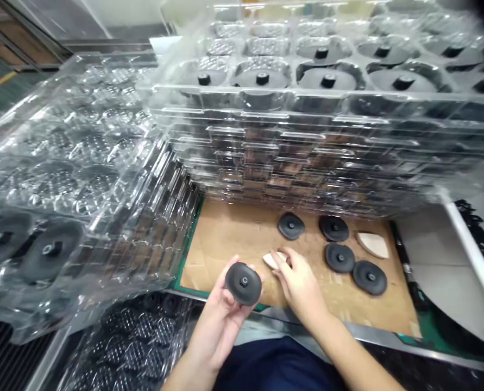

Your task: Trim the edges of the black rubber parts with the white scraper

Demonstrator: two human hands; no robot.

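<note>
My left hand (pixel 227 312) grips a dark grey rounded plastic cap (pixel 244 283) by its edges, its small central stub facing up. Just to the right, my right hand (pixel 299 279) has its fingers closed on a small white pad (pixel 275 260) at the cardboard's surface. Beyond the hands, a loose dark cap (pixel 291 226) lies on the cardboard. Farther right are more of the same caps, among them one cap (pixel 339 257) and another cap (pixel 369 277). A cream-coloured leaf-shaped piece (pixel 372 245) lies beside them.
A brown cardboard sheet (pixel 221 233) covers the work surface. Tall stacked clear trays (pixel 290 136) stand behind it, with caps in the top one. More stacked clear trays (pixel 82 146) rise at the left. A white bin edge (pixel 470 255) borders the right side.
</note>
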